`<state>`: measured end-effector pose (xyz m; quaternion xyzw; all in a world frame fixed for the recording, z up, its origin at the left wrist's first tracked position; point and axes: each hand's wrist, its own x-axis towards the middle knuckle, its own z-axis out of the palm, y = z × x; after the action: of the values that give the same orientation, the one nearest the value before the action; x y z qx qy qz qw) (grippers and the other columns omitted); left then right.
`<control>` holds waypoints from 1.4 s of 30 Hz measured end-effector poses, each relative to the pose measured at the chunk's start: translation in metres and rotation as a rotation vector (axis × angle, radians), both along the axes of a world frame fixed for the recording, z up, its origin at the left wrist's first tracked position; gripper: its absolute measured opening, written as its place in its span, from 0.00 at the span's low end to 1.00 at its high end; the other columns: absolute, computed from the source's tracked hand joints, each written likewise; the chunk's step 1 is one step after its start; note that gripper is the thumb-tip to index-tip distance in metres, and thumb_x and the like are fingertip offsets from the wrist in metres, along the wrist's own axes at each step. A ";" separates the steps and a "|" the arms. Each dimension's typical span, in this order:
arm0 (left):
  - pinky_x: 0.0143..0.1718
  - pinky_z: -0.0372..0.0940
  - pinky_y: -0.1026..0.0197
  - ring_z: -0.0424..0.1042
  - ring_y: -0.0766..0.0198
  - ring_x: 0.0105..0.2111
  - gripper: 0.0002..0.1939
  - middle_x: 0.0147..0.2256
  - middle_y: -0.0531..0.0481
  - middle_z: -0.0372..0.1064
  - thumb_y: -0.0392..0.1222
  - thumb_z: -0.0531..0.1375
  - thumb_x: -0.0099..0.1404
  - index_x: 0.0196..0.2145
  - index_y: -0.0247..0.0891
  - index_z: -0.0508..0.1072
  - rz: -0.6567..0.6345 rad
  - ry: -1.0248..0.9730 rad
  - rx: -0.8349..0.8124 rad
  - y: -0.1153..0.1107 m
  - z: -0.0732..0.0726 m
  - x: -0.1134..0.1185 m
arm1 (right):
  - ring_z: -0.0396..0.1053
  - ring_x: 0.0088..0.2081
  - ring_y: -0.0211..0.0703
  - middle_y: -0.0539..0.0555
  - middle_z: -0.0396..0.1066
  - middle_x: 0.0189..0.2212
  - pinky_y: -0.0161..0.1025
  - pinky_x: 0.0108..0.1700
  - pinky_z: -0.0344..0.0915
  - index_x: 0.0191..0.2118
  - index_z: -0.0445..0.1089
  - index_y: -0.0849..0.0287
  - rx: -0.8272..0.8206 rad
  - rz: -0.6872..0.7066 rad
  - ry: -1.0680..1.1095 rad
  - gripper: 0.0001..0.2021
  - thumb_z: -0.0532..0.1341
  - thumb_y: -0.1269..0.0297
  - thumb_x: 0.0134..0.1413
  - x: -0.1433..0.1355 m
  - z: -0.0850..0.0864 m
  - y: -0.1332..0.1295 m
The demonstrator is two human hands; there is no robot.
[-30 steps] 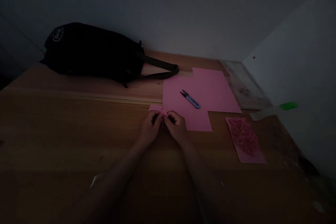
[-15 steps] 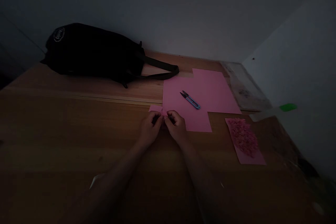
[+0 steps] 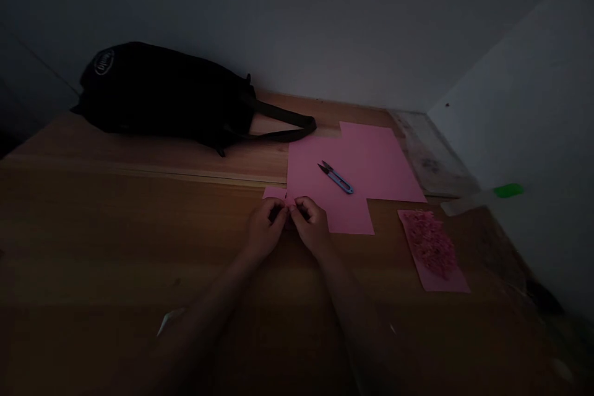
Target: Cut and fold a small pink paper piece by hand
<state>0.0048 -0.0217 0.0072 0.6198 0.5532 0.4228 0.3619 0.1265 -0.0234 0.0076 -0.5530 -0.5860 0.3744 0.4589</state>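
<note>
My left hand (image 3: 268,223) and my right hand (image 3: 310,223) meet at the middle of the wooden table, thumbs and fingertips pinched together. Between them they hold a small pink paper piece (image 3: 290,200), mostly hidden by the fingers. A flat bit of pink paper (image 3: 275,192) shows just beyond my left fingertips. Larger pink sheets (image 3: 385,161) overlap behind and to the right of my right hand. Small blue-handled snips (image 3: 337,177) lie on them, blades pointing to the upper left.
A black bag (image 3: 162,93) with a strap lies at the back left against the wall. On the right, a pink card (image 3: 448,283) bears a heap of pink shreds (image 3: 431,241). Behind it is a clear plastic strip with a green end (image 3: 508,190).
</note>
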 end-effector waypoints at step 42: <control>0.34 0.61 0.63 0.66 0.65 0.30 0.06 0.29 0.52 0.67 0.40 0.53 0.60 0.29 0.38 0.68 -0.038 -0.023 -0.002 0.000 0.001 -0.001 | 0.60 0.24 0.35 0.47 0.62 0.21 0.32 0.27 0.58 0.27 0.64 0.58 -0.005 -0.007 -0.033 0.10 0.53 0.57 0.52 0.000 -0.001 0.000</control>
<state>0.0042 -0.0222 0.0082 0.6248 0.5377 0.4226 0.3768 0.1265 -0.0232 0.0068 -0.5623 -0.5904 0.3653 0.4491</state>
